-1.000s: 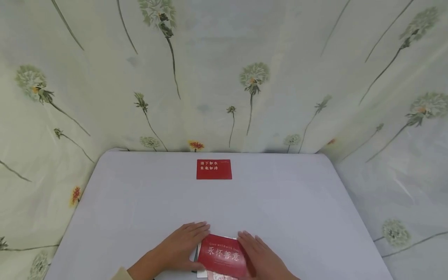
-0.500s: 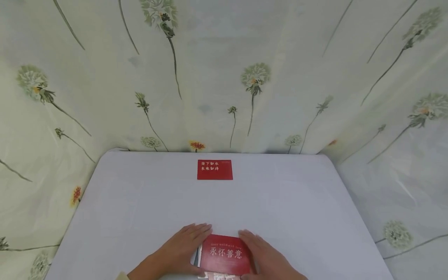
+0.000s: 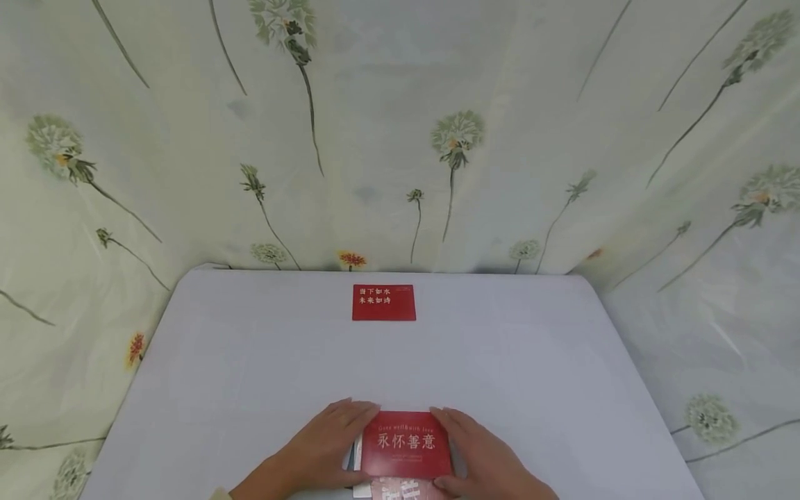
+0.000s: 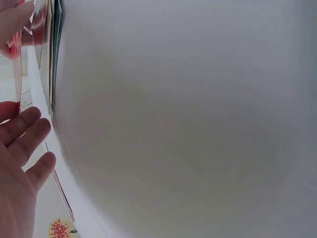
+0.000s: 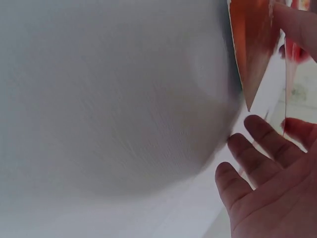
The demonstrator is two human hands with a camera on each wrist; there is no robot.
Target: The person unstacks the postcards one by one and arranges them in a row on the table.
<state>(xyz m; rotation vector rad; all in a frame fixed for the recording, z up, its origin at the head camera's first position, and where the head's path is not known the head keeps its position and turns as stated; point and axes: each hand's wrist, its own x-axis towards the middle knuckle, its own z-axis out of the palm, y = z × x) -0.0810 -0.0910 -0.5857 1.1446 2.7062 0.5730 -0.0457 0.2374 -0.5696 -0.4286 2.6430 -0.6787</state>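
Observation:
A red card (image 3: pixel 406 460) with white Chinese characters is held between both hands at the near side of the table. My left hand (image 3: pixel 321 448) pinches its left edge between thumb and fingers. At the opposite edge, my right hand (image 3: pixel 490 458) does the same. In the left wrist view the held card (image 4: pixel 17 74) stands off the pile, whose stacked edges (image 4: pixel 51 59) show beside it. Under it in the head view, a pink patterned card (image 3: pixel 406 489) and a white card edge (image 3: pixel 358 486) peek out. The remaining fingers of both hands stretch forward, free of the card.
Another red card (image 3: pixel 384 303) with white characters lies flat near the far edge of the white table (image 3: pixel 262 361). Behind and around the table hangs a pale curtain (image 3: pixel 375 139) printed with dandelions.
Between the hands, the red card has turned from a slant to level and shifted slightly away and right. More of the pink card below shows. The far card stays put.

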